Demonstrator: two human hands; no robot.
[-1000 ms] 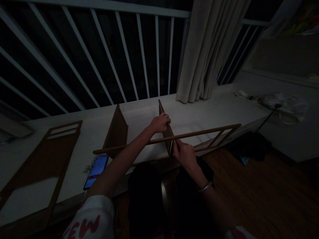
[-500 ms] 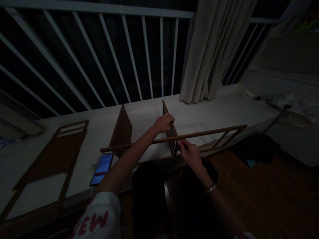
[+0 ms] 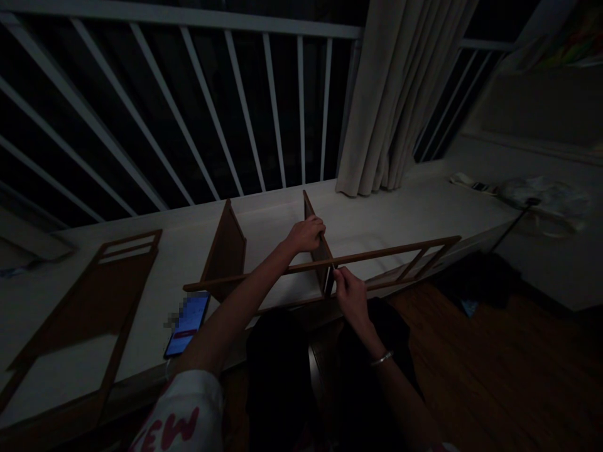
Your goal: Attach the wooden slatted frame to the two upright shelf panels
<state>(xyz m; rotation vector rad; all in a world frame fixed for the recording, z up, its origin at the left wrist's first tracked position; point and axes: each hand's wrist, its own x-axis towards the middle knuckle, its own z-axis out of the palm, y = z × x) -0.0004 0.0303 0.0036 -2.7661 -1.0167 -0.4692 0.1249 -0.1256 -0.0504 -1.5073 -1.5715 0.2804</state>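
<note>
Panel point(image 3: 322, 252): upright | left fingers point(image 3: 317, 225): gripping edge | right fingers point(image 3: 340, 276): pinching rod point(image 3: 333, 267) (mostly hidden)

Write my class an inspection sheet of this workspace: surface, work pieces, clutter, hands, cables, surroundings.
Surface: white ledge, dimly lit.
Work pieces: wooden frame, left board and right board set crosswise; separate wooden panel at left.
Clutter: lit phone by the frame's left end; pale bundle far right, unclear.
Hands: left hand grips right board's top edge; right hand pinches a thin object at the frame, unidentifiable.
Cables: white cable at the phone's lower end.
Surroundings: white railing, curtain, wooden floor.
</note>
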